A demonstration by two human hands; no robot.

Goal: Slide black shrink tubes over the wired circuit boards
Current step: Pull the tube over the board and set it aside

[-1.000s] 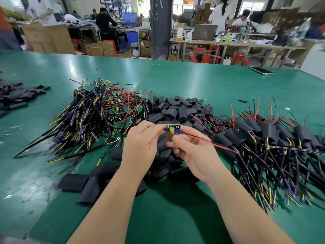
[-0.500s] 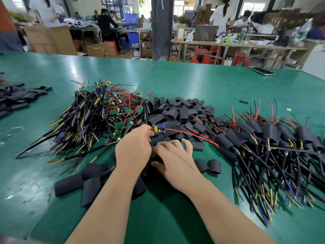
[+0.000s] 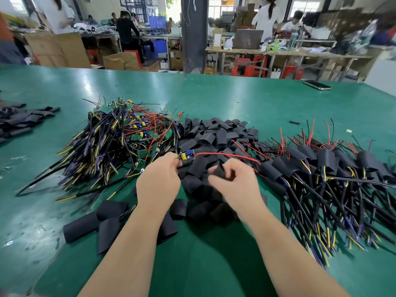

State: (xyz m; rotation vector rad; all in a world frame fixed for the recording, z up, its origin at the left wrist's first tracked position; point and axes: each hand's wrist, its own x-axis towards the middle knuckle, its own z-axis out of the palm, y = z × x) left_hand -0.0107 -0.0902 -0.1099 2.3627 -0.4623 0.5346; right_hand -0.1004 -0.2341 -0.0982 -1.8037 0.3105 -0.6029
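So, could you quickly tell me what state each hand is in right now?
Left hand: closed, pinching the wired circuit board.
Right hand: closed on a black shrink tube, though blurred.

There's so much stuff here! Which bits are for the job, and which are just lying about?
In use: circuit board in left hand; shrink tube in right hand; tube pile; bare-board pile.
Lying about: phone; small tube scrap.
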